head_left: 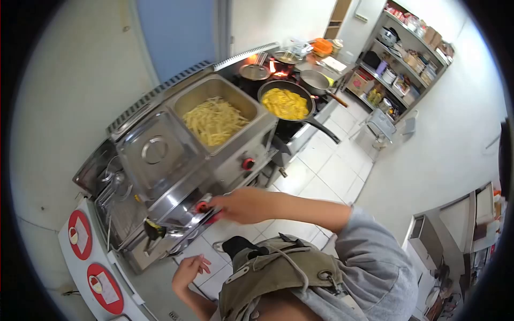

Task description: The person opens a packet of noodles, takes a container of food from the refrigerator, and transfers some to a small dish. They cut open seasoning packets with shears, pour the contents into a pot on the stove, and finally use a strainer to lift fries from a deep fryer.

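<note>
My right hand (pixel 240 205) reaches across to the front of the steel fryer unit (pixel 184 184). Its fingers are closed at a red-ringed control knob (pixel 202 207), slightly blurred and partly hiding it. My left hand (pixel 190 269) hangs low in front of the unit, fingers loosely bent and apart, holding nothing. Pale cut potato strips (pixel 215 121) fill the open fryer basin. A steel lid (pixel 155 151) with a round handle covers the neighbouring basin. Another red-ringed knob (pixel 248 163) sits below the open basin.
Right of the fryer, a frying pan (pixel 310 119) of yellow slices stands on the stove. Behind it are a lidded pot (pixel 255 71), visible flames (pixel 278 68) and a smaller pan (pixel 315 81). Pan handles stick out over the tiled floor (pixel 300 174). Loaded shelves (pixel 399 59) stand farther back.
</note>
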`<control>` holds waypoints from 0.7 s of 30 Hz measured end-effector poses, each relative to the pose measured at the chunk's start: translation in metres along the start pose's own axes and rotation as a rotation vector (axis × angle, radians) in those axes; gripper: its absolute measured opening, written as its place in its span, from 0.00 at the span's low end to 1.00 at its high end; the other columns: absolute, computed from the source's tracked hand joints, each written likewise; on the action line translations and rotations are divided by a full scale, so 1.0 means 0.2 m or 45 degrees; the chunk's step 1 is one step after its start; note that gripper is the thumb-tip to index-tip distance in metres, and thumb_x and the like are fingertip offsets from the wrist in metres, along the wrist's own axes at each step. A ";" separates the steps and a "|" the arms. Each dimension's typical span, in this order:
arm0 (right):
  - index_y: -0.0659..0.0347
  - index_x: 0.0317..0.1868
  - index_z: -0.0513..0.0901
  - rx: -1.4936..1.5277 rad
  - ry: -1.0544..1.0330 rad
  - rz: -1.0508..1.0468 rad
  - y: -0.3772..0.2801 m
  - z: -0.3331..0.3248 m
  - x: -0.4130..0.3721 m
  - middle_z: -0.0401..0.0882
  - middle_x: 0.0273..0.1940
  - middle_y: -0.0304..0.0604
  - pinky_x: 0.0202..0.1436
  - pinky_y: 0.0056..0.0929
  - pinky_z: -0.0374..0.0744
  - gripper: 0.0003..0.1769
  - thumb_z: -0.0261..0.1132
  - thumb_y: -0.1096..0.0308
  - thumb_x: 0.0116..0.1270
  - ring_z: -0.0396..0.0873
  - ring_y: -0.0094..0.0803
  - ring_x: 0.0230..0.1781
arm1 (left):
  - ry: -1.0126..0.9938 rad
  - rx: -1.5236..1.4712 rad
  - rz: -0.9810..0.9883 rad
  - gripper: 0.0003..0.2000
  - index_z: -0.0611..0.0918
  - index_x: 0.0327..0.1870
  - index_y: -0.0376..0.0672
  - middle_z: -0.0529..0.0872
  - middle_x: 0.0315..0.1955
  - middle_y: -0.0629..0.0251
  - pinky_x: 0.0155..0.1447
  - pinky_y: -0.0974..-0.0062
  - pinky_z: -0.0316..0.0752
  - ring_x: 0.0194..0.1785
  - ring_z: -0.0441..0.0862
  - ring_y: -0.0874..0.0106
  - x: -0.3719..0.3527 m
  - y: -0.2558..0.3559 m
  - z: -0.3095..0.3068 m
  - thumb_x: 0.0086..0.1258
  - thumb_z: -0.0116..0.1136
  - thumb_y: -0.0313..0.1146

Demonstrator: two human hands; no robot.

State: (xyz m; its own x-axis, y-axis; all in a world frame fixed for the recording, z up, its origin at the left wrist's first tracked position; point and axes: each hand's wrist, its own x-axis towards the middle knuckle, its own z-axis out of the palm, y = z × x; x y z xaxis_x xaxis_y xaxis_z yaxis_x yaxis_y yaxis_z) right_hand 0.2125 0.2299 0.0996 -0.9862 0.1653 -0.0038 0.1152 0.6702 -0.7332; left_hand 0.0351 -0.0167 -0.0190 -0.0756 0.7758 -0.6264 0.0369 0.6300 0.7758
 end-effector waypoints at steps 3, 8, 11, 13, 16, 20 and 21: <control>0.60 0.54 0.70 0.175 0.316 0.629 0.32 -0.04 -0.76 0.80 0.32 0.55 0.41 0.41 0.75 0.20 0.53 0.59 0.66 0.79 0.50 0.37 | -0.051 0.078 0.069 0.19 0.81 0.33 0.33 0.82 0.18 0.64 0.29 0.82 0.68 0.21 0.71 0.80 0.20 0.11 0.25 0.73 0.42 0.40; 0.61 0.54 0.72 0.420 0.692 1.365 0.46 0.16 -1.95 0.81 0.29 0.47 0.38 0.30 0.76 0.20 0.54 0.58 0.67 0.80 0.33 0.31 | -0.021 0.479 0.146 0.17 0.81 0.34 0.34 0.83 0.19 0.62 0.30 0.78 0.70 0.23 0.77 0.77 0.56 0.38 0.80 0.69 0.47 0.42; 0.61 0.53 0.73 0.492 0.811 1.568 0.42 0.25 -2.37 0.81 0.28 0.47 0.37 0.30 0.76 0.20 0.54 0.58 0.67 0.79 0.33 0.30 | -0.059 0.744 0.222 0.16 0.80 0.37 0.36 0.84 0.24 0.58 0.35 0.72 0.73 0.29 0.81 0.67 0.70 0.55 1.14 0.66 0.50 0.43; 0.61 0.53 0.73 0.531 0.870 1.699 0.44 0.26 -2.52 0.81 0.28 0.48 0.37 0.31 0.76 0.20 0.55 0.58 0.66 0.80 0.35 0.30 | -0.204 0.800 0.370 0.16 0.79 0.40 0.37 0.84 0.30 0.55 0.40 0.68 0.73 0.36 0.82 0.59 0.78 0.65 1.37 0.65 0.51 0.43; 0.62 0.52 0.73 0.266 0.895 1.827 0.51 0.27 -2.59 0.81 0.31 0.53 0.39 0.38 0.76 0.20 0.56 0.58 0.65 0.81 0.45 0.33 | -0.379 1.001 0.353 0.17 0.78 0.43 0.37 0.83 0.36 0.53 0.46 0.65 0.73 0.42 0.80 0.55 0.86 0.81 1.64 0.65 0.51 0.44; 0.62 0.53 0.73 0.337 0.906 1.626 0.69 0.23 -2.48 0.81 0.34 0.54 0.39 0.36 0.76 0.21 0.56 0.58 0.65 0.80 0.45 0.34 | -0.531 1.318 0.416 0.20 0.76 0.45 0.37 0.83 0.36 0.49 0.47 0.63 0.73 0.41 0.80 0.54 1.05 0.83 1.89 0.65 0.50 0.46; 0.61 0.53 0.73 0.408 0.886 1.597 0.73 0.20 -2.44 0.81 0.36 0.57 0.42 0.37 0.76 0.20 0.56 0.58 0.65 0.80 0.48 0.36 | -0.539 1.328 0.412 0.20 0.76 0.45 0.37 0.83 0.36 0.49 0.47 0.63 0.73 0.41 0.80 0.54 1.11 0.85 1.94 0.65 0.50 0.46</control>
State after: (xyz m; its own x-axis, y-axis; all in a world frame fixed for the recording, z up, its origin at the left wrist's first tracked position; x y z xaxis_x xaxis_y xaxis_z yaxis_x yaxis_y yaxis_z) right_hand 0.7067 0.2185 -0.0333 0.0027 0.8748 -0.4845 0.7121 -0.3418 -0.6132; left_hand 0.4108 0.2759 -0.0565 0.4175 0.7315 -0.5392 0.8083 -0.0279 0.5881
